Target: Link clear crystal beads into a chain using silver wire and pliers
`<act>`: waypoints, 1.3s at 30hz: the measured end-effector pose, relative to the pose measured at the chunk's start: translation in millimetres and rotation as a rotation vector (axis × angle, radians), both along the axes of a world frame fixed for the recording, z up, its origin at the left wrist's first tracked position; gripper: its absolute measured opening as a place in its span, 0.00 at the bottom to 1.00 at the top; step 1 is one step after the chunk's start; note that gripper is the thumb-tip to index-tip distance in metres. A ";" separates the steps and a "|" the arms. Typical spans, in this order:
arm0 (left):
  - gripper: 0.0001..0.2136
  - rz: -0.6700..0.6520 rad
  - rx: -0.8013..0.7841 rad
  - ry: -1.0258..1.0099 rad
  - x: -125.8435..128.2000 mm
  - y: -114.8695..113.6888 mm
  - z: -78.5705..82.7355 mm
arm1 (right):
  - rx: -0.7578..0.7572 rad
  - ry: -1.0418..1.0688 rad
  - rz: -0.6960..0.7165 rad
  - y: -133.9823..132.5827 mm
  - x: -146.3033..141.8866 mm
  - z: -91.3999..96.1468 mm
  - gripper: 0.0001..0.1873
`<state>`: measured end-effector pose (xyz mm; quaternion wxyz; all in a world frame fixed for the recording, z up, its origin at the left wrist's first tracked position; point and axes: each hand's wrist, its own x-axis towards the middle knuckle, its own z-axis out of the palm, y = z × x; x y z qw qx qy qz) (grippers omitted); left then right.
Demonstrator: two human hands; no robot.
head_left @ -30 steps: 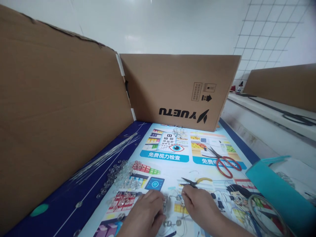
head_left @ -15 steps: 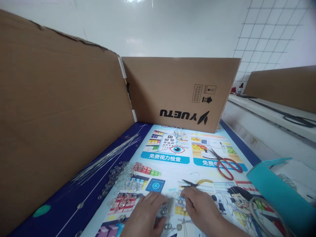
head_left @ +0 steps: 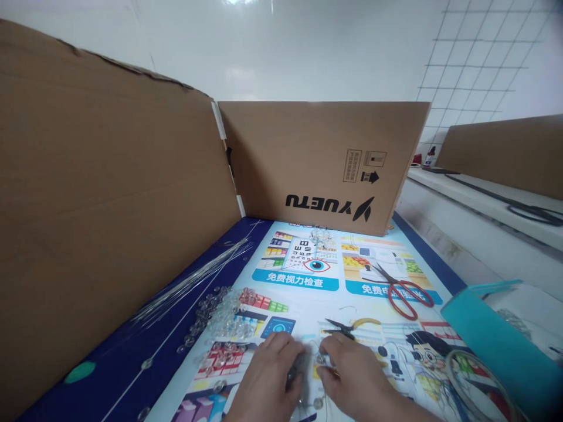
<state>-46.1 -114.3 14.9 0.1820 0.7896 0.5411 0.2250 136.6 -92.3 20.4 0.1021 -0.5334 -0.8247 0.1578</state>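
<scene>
Both hands are close together at the near edge of the printed table cover. My left hand (head_left: pixel 271 372) is curled, thumb and fingers closed about clear round beads on thin wire, which look blurred beneath it. My right hand (head_left: pixel 358 372) pinches the same beaded wire (head_left: pixel 318 403) from the other side, its thumb and index finger at a bead. The fingers hide much of the piece. Just beyond the right hand lie pliers (head_left: pixel 342 329) with yellow handles, partly covered by that hand.
Loose clear beads (head_left: pixel 233 319) are heaped left, beside a bundle of straight wires (head_left: pixel 193 281). Red-handled scissors (head_left: pixel 402 290) lie farther right. A teal box (head_left: pixel 488 346) and a coil (head_left: pixel 477 381) sit at right. Cardboard panels (head_left: pixel 321 164) stand behind and left.
My left hand has shifted slightly right and forward, over the beads. The right thumb has moved left towards it, so the hands are closer. Pliers and scissors stay put.
</scene>
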 end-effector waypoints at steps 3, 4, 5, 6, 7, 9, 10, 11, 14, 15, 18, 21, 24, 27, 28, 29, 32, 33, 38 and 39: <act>0.19 0.001 0.001 -0.064 -0.4 3.4 -4.4 | -0.010 -0.006 0.001 1.5 -0.2 -2.7 0.07; 0.19 -0.001 -0.006 -0.085 -0.6 5.0 -5.5 | -0.014 -0.008 0.002 1.8 -0.1 -3.7 0.07; 0.19 -0.003 -0.012 -0.104 -0.6 6.6 -6.6 | -0.014 -0.009 0.002 1.9 -0.1 -4.7 0.07; 0.18 -0.007 -0.017 -0.120 -0.7 8.2 -7.4 | -0.011 -0.010 0.004 2.0 0.0 -5.5 0.06; 0.18 -0.010 -0.021 -0.134 -0.7 9.6 -8.0 | -0.007 -0.012 0.008 1.9 0.0 -6.1 0.06; 0.17 -0.015 -0.033 -0.153 -0.9 11.4 -8.6 | 0.000 -0.022 0.021 1.6 -0.1 -6.5 0.05; 0.17 -0.018 -0.038 -0.162 -1.2 11.9 -8.7 | 0.003 -0.028 0.029 1.5 -0.2 -6.3 0.05; 0.18 -0.025 -0.040 -0.173 -1.6 12.0 -8.6 | 0.005 -0.034 0.038 1.5 -0.2 -5.8 0.05; 0.19 -0.063 -0.043 -0.209 -3.6 11.9 -8.4 | 0.004 -0.036 0.057 2.2 -0.5 -4.3 0.06; 0.19 -0.077 -0.045 -0.221 -4.4 12.0 -8.6 | 0.005 -0.031 0.060 2.6 -0.5 -4.0 0.06; 0.20 -0.117 -0.063 -0.239 -6.7 13.3 -9.1 | 0.001 -0.029 0.061 3.7 -0.5 -4.7 0.06; 0.19 -0.145 -0.081 -0.242 -8.5 15.7 -7.4 | -0.008 -0.033 0.058 3.6 -0.5 -6.5 0.06; 0.19 -0.165 -0.101 -0.244 -9.8 17.8 -3.2 | -0.008 -0.026 0.050 2.4 -0.5 -7.0 0.06; 0.19 -0.176 -0.104 -0.239 -10.3 18.0 -0.8 | 0.001 -0.015 0.037 0.5 -0.3 -5.3 0.06; 0.19 -0.174 -0.097 -0.233 -10.2 17.6 -0.9 | 0.005 -0.009 0.031 -0.2 -0.1 -4.4 0.06; 0.19 -0.169 -0.086 -0.227 -10.1 17.0 -1.6 | 0.009 -0.004 0.025 -0.9 0.1 -3.5 0.06; 0.20 -0.158 -0.051 -0.207 -9.7 16.0 -5.4 | 0.009 0.002 0.008 -2.6 0.6 -0.8 0.05; 0.20 -0.153 -0.042 -0.206 -9.7 16.0 -6.8 | 0.001 0.005 0.006 -3.1 0.9 0.1 0.06; 0.21 -0.131 -0.023 -0.240 -12.3 16.8 -10.1 | -0.057 0.077 0.022 -1.7 8.1 8.9 0.10; 0.21 -0.130 -0.022 -0.246 -13.3 16.5 -9.5 | -0.058 0.102 0.027 -0.5 10.9 12.7 0.12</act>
